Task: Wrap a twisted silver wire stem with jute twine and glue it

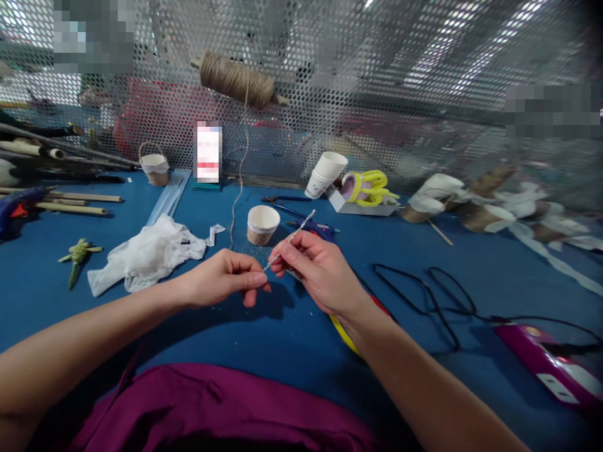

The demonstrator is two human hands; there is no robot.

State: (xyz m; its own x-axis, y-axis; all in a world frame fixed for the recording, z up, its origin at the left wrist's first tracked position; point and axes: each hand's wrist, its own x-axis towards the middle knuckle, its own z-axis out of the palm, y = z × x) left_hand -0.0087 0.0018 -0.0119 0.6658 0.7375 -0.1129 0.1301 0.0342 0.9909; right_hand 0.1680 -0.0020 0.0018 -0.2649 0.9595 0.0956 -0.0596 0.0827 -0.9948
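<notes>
Over the blue table [292, 333], my left hand [226, 277] and my right hand [316, 267] meet on a thin white twisted stick [293, 237]. The left hand pinches its lower end between thumb and fingers. My right hand's fingers are closed round the stick a little higher, and its upper end points up to the right. A paper cup wrapped in twine [262, 225] stands just behind the hands. A strand of twine [241, 169] hangs from a spool [237, 80] on the mesh screen down to the table beside the cup.
White lace fabric [149, 251] lies at the left, with wooden sticks [70, 204] and a glue gun [21, 207] beyond. Stacked paper cups [326, 174], yellow scissors [371, 186] and finished wrapped cups [475, 204] sit at the back right. A black cable [431, 295] runs to a purple device [546, 364].
</notes>
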